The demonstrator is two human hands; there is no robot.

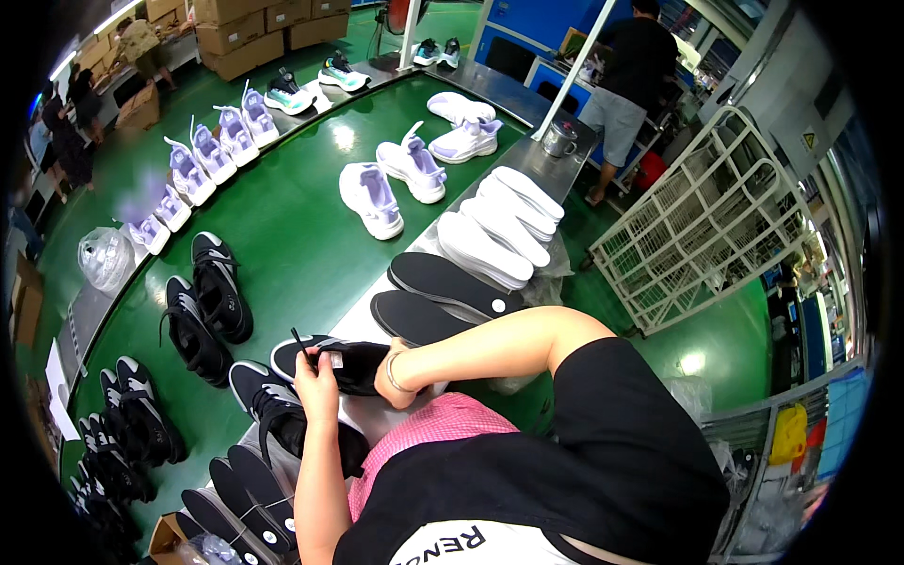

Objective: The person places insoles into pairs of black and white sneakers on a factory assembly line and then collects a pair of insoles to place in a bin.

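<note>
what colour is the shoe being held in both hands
The low laced sneaker held by the left hand and right hand is black, seen in the head view.

Black shoe [341,363] held by left hand [315,388] and right hand [391,377] above near edge of green tabletop [292,235]; black insoles [443,287] laid just beyond.

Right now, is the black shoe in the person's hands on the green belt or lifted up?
Lifted up. The black shoe is held between the left hand and the right hand, at the near edge of the green belt.

Both hands [317,377] [388,372] close together, fingers curled.
</note>
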